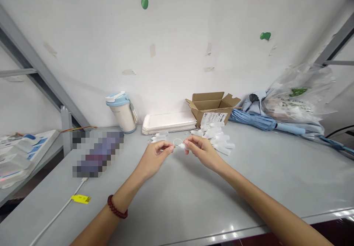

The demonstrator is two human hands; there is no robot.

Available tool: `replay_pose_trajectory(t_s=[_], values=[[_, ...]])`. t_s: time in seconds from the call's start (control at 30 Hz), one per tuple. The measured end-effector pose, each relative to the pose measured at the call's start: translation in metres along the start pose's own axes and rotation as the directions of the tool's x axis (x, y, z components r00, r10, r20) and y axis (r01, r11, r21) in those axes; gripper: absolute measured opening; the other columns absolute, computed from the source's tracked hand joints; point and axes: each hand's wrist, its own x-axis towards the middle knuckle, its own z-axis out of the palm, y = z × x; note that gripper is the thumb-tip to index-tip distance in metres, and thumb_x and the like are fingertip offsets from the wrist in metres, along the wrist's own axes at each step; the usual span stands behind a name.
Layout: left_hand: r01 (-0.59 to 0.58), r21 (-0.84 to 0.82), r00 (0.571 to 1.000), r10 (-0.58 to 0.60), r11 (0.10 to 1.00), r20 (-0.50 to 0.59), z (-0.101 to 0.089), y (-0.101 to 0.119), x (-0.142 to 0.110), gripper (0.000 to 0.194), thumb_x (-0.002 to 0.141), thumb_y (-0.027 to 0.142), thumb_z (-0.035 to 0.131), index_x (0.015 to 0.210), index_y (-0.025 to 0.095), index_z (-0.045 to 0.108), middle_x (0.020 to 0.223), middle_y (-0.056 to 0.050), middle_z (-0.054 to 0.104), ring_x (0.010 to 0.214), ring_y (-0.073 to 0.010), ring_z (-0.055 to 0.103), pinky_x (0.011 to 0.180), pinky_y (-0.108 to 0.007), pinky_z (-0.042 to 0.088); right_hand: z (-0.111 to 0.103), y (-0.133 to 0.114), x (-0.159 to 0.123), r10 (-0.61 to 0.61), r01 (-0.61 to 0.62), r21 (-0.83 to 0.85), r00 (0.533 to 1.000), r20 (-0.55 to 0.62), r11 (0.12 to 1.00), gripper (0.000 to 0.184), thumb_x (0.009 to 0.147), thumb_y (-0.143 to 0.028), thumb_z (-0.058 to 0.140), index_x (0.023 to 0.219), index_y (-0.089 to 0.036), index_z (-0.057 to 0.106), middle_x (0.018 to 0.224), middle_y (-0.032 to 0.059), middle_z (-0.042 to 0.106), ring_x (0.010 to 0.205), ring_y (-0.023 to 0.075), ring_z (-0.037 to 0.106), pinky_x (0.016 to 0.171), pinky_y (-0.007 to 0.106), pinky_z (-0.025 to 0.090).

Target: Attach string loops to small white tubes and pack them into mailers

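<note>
My left hand [155, 157] and my right hand [200, 151] meet over the middle of the grey table [179, 201]. Both pinch a small white plastic piece with a thin clear loop [179, 143] held between the fingertips. The left fingers curl around one end, the right thumb and forefinger grip the other. Just behind the right hand lies a pile of similar small white pieces [218, 137]. A few more white pieces [159, 136] lie behind the left hand. A red bead bracelet [116, 209] sits on my left wrist.
A stack of white trays [168, 122] and an open cardboard box [211, 108] stand at the back. A white cup with a blue lid [123, 111] is at back left. A blue umbrella [265, 122] and a plastic bag [298, 95] lie at right. A white cable with a yellow tag [80, 199] runs at left.
</note>
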Motion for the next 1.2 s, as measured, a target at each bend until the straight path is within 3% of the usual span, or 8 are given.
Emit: replay_pose_trajectory(t_s=[0.6, 0.9, 1.2], values=[[-0.009, -0.072, 0.999, 0.011, 0.997, 0.034, 0.000, -0.003, 0.001, 0.023, 0.078, 0.037, 0.054, 0.080, 0.017, 0.065, 0.075, -0.002, 0.063, 0.073, -0.0153, 0.054, 0.067, -0.026, 0.043, -0.001, -0.003, -0.002, 0.010, -0.010, -0.012, 1.000, 0.028, 1.000, 0.027, 0.086, -0.040, 0.046, 0.074, -0.018, 0.056, 0.064, -0.0017, 0.058, 0.051, 0.0088, 0.039, 0.049, 0.022, 0.030], [-0.072, 0.086, 0.996, 0.068, 0.994, 0.058, 0.004, 0.001, -0.004, 0.018, 0.079, 0.028, 0.051, 0.072, 0.019, 0.065, 0.076, -0.001, 0.067, 0.073, -0.0166, 0.057, 0.072, -0.029, 0.043, 0.000, -0.004, -0.003, -0.006, 0.014, -0.093, 0.996, 0.088, 0.996, 0.023, 0.086, -0.035, 0.048, 0.073, -0.018, 0.057, 0.063, -0.0021, 0.059, 0.049, 0.0081, 0.039, 0.048, 0.022, 0.029], [-0.002, 0.055, 0.995, -0.004, 0.998, 0.104, 0.002, 0.002, -0.002, 0.016, 0.076, 0.027, 0.052, 0.077, 0.017, 0.064, 0.082, -0.003, 0.066, 0.078, -0.0167, 0.056, 0.075, -0.028, 0.042, 0.001, 0.007, 0.000, -0.088, 0.098, -0.114, 0.992, 0.090, 0.989, 0.019, 0.087, -0.033, 0.049, 0.081, -0.018, 0.058, 0.072, 0.0004, 0.062, 0.064, 0.0115, 0.054, 0.056, 0.023, 0.038]])
